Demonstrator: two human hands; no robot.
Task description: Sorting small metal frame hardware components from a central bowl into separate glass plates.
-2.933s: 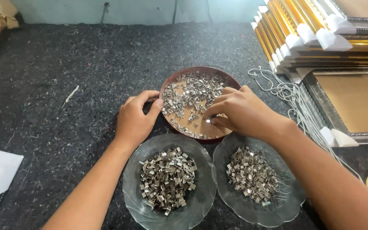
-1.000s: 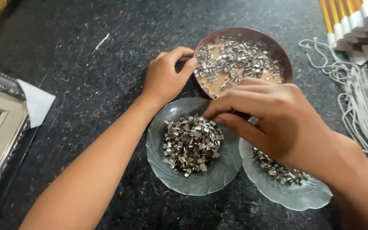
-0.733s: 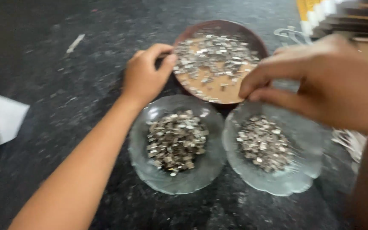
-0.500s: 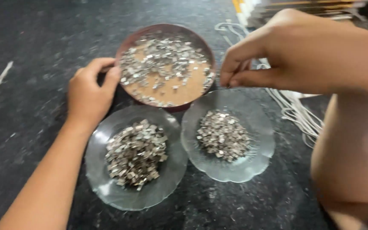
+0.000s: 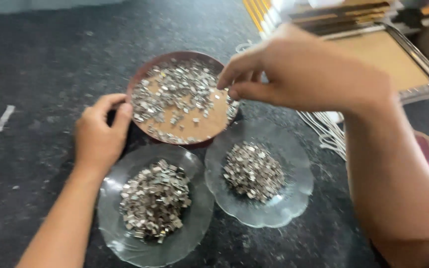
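Note:
A round brown tray (image 5: pixel 152 75) holds several small loose metal clips spread over its floor. My left hand (image 5: pixel 98 135) rests on the tray's left rim, fingers curled against it. My right hand (image 5: pixel 299 74) hovers over the tray's right edge with thumb and forefinger pinched together; whether a clip sits between them I cannot tell. Below the tray stand two clear glass plates, the left plate (image 5: pixel 115 238) and the right plate (image 5: pixel 294 203), each with a heap of sorted metal clips.
Everything sits on a dark speckled cloth-covered surface (image 5: pixel 40 59). White cords (image 5: pixel 328 131) lie to the right of the plates. Stacked picture frames (image 5: pixel 333 15) and a brown-backed frame (image 5: pixel 393 59) occupy the upper right. A white scrap (image 5: pixel 3 118) lies at the left.
My right hand has gone from over the glass plates up to the brown tray's right edge. My left hand has stayed on the tray's rim. The view has shifted.

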